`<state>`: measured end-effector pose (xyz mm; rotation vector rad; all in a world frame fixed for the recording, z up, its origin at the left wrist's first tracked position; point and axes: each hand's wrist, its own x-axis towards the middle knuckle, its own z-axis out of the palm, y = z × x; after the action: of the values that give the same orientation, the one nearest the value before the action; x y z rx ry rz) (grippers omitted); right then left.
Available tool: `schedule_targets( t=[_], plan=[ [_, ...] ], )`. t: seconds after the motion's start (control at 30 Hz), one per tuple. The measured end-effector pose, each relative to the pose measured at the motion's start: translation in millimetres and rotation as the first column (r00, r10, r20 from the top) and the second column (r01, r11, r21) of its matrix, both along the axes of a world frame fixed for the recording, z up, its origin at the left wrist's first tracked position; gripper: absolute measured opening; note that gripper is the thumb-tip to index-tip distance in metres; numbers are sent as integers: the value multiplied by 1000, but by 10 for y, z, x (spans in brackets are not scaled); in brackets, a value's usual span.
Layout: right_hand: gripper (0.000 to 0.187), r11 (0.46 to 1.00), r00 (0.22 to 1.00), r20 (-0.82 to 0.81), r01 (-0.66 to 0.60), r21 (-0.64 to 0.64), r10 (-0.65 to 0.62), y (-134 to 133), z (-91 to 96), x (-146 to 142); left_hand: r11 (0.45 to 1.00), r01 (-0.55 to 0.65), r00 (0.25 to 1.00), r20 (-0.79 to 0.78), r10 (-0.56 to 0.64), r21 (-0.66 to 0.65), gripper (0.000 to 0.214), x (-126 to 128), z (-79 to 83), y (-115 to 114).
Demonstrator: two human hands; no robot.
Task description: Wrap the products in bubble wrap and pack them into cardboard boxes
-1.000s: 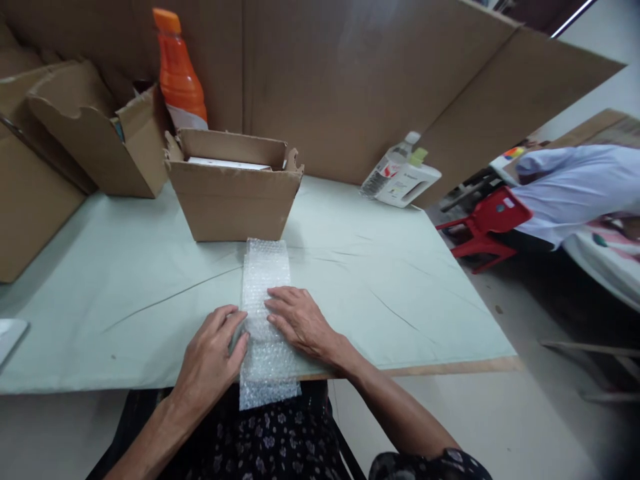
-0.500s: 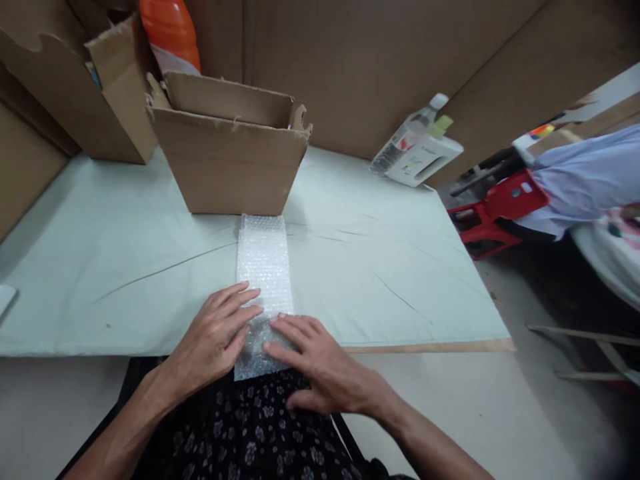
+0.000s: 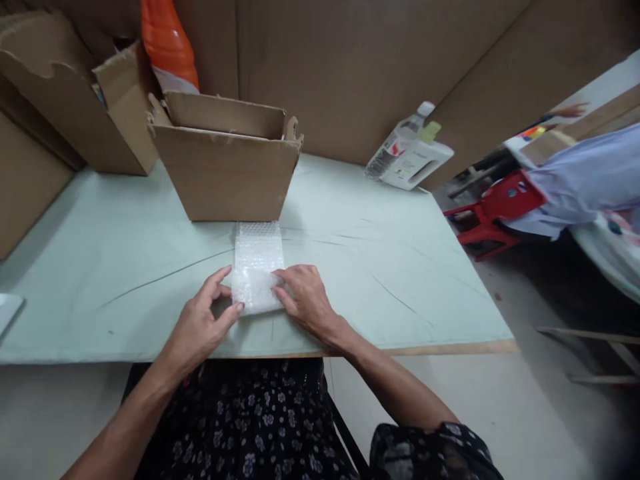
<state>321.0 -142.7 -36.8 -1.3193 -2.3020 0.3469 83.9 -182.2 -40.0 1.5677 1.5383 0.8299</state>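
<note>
A strip of clear bubble wrap [image 3: 257, 263] lies on the pale green table [image 3: 380, 267], its near end folded up over something I cannot make out. My left hand [image 3: 200, 323] pinches the folded wrap at its left side with thumb and fingers. My right hand [image 3: 305, 300] grips the right side of the same fold, fingers curled onto it. The far end of the strip reaches the foot of an open cardboard box [image 3: 225, 167].
More cardboard boxes [image 3: 75, 100] and an orange bottle [image 3: 167, 43] stand at the back left. A white jug and a clear bottle [image 3: 410, 157] lean at the back right. Beyond the table's right edge are a red stool [image 3: 495, 210] and a person in a light shirt [image 3: 585, 180].
The near end of the bubble wrap, which hung over the table edge, has been folded up and forward. Both hands moved from pressing flat to gripping the fold's sides.
</note>
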Motion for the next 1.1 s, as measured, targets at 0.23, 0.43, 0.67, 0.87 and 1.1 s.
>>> schedule_targets(
  t=[0.23,0.43,0.67,0.87,1.1],
  plan=[
    [45,988,997,-37,-61,140,67,-249,18,93,940,67,946,-320,46,334,49,203,-213,36],
    [27,982,977,95,-190,6,188,-290,-82,106,866,124,935,-349,62,485,37,165,-171,-56],
    [23,964,974,-174,-180,-197,146,-335,29,71,864,201,955,-290,-66,463,34,125,-50,-358],
    [31,989,991,-32,-130,77,133,-436,45,43,918,112,917,-396,53,381,34,134,-143,-264],
    [22,962,960,59,-272,-20,273,-341,-3,-70,824,212,917,-397,17,525,35,74,-85,-381]
  ],
)
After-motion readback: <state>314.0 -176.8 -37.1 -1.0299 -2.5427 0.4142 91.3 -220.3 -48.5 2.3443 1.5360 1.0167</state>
